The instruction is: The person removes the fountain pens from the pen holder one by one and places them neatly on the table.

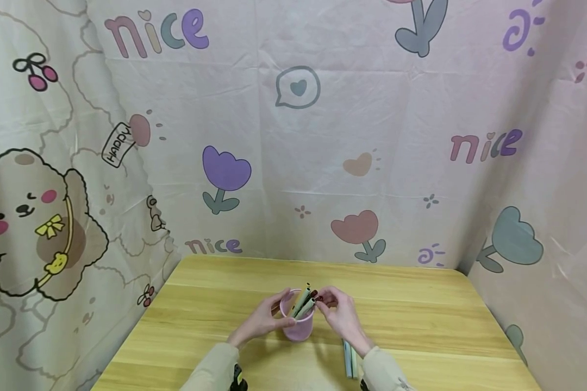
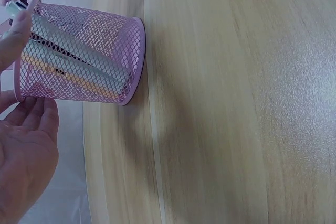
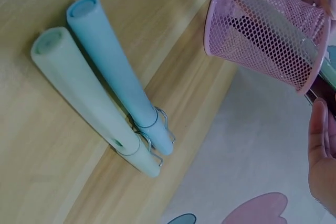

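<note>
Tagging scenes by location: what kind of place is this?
Probably a makeshift home desk corner: a small wooden table boxed in by cartoon-print cloth, with a pink mesh pen cup and two pens lying loose beside it.

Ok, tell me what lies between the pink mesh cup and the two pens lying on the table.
Only bare wooden table separates the pink mesh cup from the two pens; the right wrist view shows it.

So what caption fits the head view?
Two hands at a pink mesh cup of pens on a wooden table.
</note>
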A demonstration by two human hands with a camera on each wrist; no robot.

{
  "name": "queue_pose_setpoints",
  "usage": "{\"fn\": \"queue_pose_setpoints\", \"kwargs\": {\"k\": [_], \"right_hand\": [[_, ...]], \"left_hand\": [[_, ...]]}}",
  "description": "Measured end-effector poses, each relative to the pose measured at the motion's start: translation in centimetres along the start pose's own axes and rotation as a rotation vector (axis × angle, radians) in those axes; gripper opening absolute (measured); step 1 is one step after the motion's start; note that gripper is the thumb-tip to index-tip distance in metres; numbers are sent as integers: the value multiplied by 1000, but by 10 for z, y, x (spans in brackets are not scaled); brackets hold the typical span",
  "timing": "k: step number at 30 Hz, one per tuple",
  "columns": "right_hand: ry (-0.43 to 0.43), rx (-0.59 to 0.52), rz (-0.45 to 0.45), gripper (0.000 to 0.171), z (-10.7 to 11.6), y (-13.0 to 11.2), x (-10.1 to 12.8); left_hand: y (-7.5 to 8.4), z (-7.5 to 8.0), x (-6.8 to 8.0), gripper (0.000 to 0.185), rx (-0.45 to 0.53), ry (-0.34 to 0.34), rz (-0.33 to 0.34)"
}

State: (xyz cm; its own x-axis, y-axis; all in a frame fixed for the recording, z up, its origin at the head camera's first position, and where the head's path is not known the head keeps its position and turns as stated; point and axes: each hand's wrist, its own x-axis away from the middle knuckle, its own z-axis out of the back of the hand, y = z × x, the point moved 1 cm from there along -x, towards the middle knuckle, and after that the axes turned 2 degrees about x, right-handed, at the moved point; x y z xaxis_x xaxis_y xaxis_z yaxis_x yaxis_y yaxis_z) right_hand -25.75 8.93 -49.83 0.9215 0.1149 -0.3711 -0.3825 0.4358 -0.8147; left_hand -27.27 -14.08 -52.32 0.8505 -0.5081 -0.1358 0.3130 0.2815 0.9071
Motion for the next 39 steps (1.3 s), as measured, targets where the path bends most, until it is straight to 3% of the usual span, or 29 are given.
{"fn": "queue_pose_setpoints", "kwargs": {"k": [13, 24, 39], "right_hand": [[108, -134, 10, 22, 14, -9, 0], [240, -197, 77, 25, 23, -16, 2], [338, -298, 147, 25, 36, -21, 5]], "left_hand": [[1, 2, 0, 89, -8, -3, 11], [2, 1, 1, 89, -20, -5, 5], [1, 0, 1, 89, -28, 1, 0]]}}
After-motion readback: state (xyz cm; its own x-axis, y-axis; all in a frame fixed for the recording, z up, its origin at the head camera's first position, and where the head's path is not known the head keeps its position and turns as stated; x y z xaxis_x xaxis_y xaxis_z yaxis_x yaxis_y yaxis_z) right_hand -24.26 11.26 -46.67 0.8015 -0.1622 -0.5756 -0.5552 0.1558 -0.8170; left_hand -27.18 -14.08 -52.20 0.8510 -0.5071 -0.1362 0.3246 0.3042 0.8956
